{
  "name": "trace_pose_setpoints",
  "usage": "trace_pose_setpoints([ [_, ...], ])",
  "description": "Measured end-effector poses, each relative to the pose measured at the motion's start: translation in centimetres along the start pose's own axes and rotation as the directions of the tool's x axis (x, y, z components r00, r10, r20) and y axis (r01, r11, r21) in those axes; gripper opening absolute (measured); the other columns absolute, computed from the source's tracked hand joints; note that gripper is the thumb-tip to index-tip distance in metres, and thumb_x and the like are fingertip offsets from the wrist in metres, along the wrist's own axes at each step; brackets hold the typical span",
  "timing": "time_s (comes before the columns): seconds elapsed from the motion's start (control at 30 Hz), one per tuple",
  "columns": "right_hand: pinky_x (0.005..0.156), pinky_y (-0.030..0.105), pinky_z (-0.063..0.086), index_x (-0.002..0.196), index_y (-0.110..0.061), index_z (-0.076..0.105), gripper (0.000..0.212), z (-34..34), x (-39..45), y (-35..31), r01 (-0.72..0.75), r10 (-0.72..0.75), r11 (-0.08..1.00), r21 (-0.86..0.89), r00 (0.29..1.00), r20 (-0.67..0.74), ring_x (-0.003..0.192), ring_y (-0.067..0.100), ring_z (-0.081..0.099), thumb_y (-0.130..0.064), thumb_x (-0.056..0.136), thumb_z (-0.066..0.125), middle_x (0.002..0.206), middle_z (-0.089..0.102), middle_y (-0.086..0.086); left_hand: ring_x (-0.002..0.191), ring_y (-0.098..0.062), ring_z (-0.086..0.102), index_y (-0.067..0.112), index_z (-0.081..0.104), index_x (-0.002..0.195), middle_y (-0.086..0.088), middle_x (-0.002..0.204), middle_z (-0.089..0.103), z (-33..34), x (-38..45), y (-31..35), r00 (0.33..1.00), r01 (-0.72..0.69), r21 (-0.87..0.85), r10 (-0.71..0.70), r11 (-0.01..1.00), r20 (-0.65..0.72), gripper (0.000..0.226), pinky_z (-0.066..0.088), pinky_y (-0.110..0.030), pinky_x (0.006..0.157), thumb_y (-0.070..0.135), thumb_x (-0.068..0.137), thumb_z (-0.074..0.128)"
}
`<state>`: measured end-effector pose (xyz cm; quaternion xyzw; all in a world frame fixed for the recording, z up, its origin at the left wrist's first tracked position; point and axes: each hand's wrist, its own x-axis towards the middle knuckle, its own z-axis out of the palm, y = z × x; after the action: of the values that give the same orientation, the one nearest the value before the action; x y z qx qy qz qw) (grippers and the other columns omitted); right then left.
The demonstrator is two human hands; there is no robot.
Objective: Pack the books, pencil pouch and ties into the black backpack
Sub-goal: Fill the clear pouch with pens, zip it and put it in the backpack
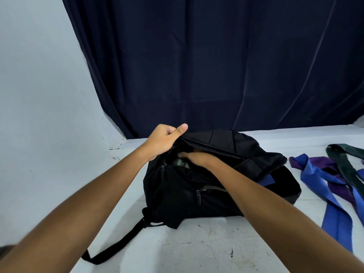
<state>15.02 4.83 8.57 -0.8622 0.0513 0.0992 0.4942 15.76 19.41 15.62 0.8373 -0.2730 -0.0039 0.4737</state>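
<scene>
A black backpack (197, 186) is lying on a white bench (206, 249), near the middle of the scene. Its main opening is facing up and to the far side.

The left hand (165, 139) is gripping the top flap (226, 142) of the backpack at its left end. The fingers (171, 132) are curling tightly round the edge of the cloth, and the thumb is sticking out on top. The hand is lifting the flap, so the mouth of the bag is gaping open.

The right hand (197, 157) is reaching into that opening. Its fingertips are going inside toward the left, under the lifted flap. They are lying close together on something dark and a bit shiny (182, 163) inside the bag. I cannot tell what that thing is, or whether the fingers are holding it or just touching it.

A small front pocket (213, 188) on the near side of the backpack is partly unzipped, with a zip pull (198, 198) hanging down. A black strap (116, 244) is trailing out from the near left corner of the bag across the bench.

Some ties are lying loose on the bench, to the right of the backpack. A blue tie (323, 192) is nearest the bag, with one end tucked against its right side. A purple tie (332, 174) is crossing it, and a dark green tie (348, 166) is lying farther right.

A dark blue curtain (216, 62) is hanging behind the bench, with a pale wall (39, 75) to its left.
</scene>
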Motion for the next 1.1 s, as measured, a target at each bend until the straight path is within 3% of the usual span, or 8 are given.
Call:
trace_pose_setpoints([
  [0.07, 0.099, 0.026, 0.032, 0.143, -0.015, 0.045, 0.048, 0.1, 0.2, -0.4, -0.019, 0.018, 0.996, 0.085, 1.000, 0.019, 0.133, 0.024, 0.043, -0.037, 0.101, 0.047, 0.146, 0.046, 0.007, 0.044, -0.008, 0.011, 0.020, 0.016, 0.057, 0.013, 0.048, 0.013, 0.1, 0.1, 0.0, 1.000, 0.000, -0.007, 0.000, 1.000, 0.002, 0.059, 0.035, -0.026, 0.106, 0.046, 0.095, 0.053],
  [0.2, 0.109, 0.034, 0.036, 0.138, -0.015, 0.052, 0.047, 0.1, 1.6, -0.2, 0.006, -0.008, 0.993, 0.120, 1.000, 0.020, 0.129, 0.022, 0.046, -0.027, 0.094, 0.062, 0.138, 0.053, 0.004, 0.045, -0.008, 0.010, 0.020, 0.015, 0.057, 0.012, 0.048, 0.013, 0.0, 0.3, 0.0, 1.000, 0.003, -0.015, -0.003, 1.000, -0.020, 0.059, 0.038, -0.023, 0.099, 0.048, 0.094, 0.052],
  [0.37, 0.077, 0.019, 0.043, 0.113, -0.013, 0.063, 0.023, -0.5, 2.2, 0.1, 0.021, -0.025, 0.995, 0.102, 0.999, 0.034, 0.083, 0.009, 0.053, -0.016, 0.091, 0.066, 0.095, 0.061, -0.004, 0.044, -0.008, 0.010, 0.021, 0.015, 0.056, 0.011, 0.048, 0.013, -0.3, 0.3, -0.2, 0.999, -0.014, -0.014, 0.014, 1.000, -0.029, 0.059, 0.039, -0.015, 0.090, 0.051, 0.091, 0.052],
  [0.53, 0.068, 0.021, 0.041, 0.096, -0.015, 0.061, 0.005, -0.7, 2.4, -0.6, -0.004, 0.002, 0.999, 0.047, 0.999, 0.051, 0.063, 0.009, 0.043, -0.015, 0.092, 0.064, 0.073, 0.053, -0.006, 0.043, -0.008, 0.011, 0.020, 0.015, 0.055, 0.012, 0.046, 0.013, -0.2, 0.7, -0.4, 0.999, -0.031, -0.010, 0.031, 0.999, -0.041, 0.060, 0.041, -0.013, 0.088, 0.055, 0.087, 0.052],
  [0.6, 0.077, 0.025, 0.041, 0.097, -0.015, 0.062, 0.007, -0.8, 2.4, -0.7, -0.011, 0.010, 0.999, 0.045, 0.999, 0.043, 0.071, 0.012, 0.047, -0.019, 0.091, 0.065, 0.077, 0.055, -0.004, 0.043, -0.008, 0.011, 0.020, 0.015, 0.055, 0.011, 0.047, 0.013, -0.2, 1.1, -0.7, 0.997, -0.024, -0.008, 0.023, 1.000, -0.076, 0.061, 0.041, -0.014, 0.086, 0.053, 0.090, 0.054],
  [0.8, 0.097, 0.032, 0.042, 0.126, -0.009, 0.060, 0.036, -0.7, 2.1, -0.7, -0.072, 0.070, 0.996, 0.059, 0.997, 0.032, 0.119, 0.026, 0.054, -0.018, 0.092, 0.066, 0.120, 0.060, 0.005, 0.037, -0.009, 0.018, 0.021, 0.016, 0.052, 0.011, 0.043, 0.017, -1.1, 2.8, -1.2, 0.957, 0.036, -0.017, -0.040, 0.999, -0.287, 0.067, 0.044, -0.031, 0.071, 0.057, 0.086, 0.061],
  [0.93, 0.096, 0.031, 0.040, 0.133, -0.010, 0.055, 0.044, -0.8, 2.1, -0.7, -0.078, 0.078, 0.996, 0.050, 0.997, -0.004, 0.117, 0.024, 0.052, -0.019, 0.091, 0.067, 0.127, 0.057, 0.006, 0.036, -0.009, 0.020, 0.020, 0.017, 0.052, 0.010, 0.043, 0.018, -1.3, 2.9, -1.5, 0.948, 0.056, -0.003, -0.054, 0.998, -0.315, 0.067, 0.053, -0.043, 0.083, 0.060, 0.086, 0.059],
  [1.1, 0.101, 0.032, 0.039, 0.134, -0.009, 0.055, 0.045, -0.5, 2.3, -0.8, -0.095, 0.093, 0.994, 0.051, 0.995, 0.041, 0.123, 0.026, 0.051, -0.021, 0.091, 0.065, 0.132, 0.056, 0.008, 0.036, -0.009, 0.019, 0.020, 0.016, 0.052, 0.013, 0.041, 0.017, -1.6, 2.3, -1.6, 0.970, 0.019, 0.022, -0.013, 1.000, -0.244, 0.066, 0.051, -0.043, 0.088, 0.061, 0.084, 0.057],
])
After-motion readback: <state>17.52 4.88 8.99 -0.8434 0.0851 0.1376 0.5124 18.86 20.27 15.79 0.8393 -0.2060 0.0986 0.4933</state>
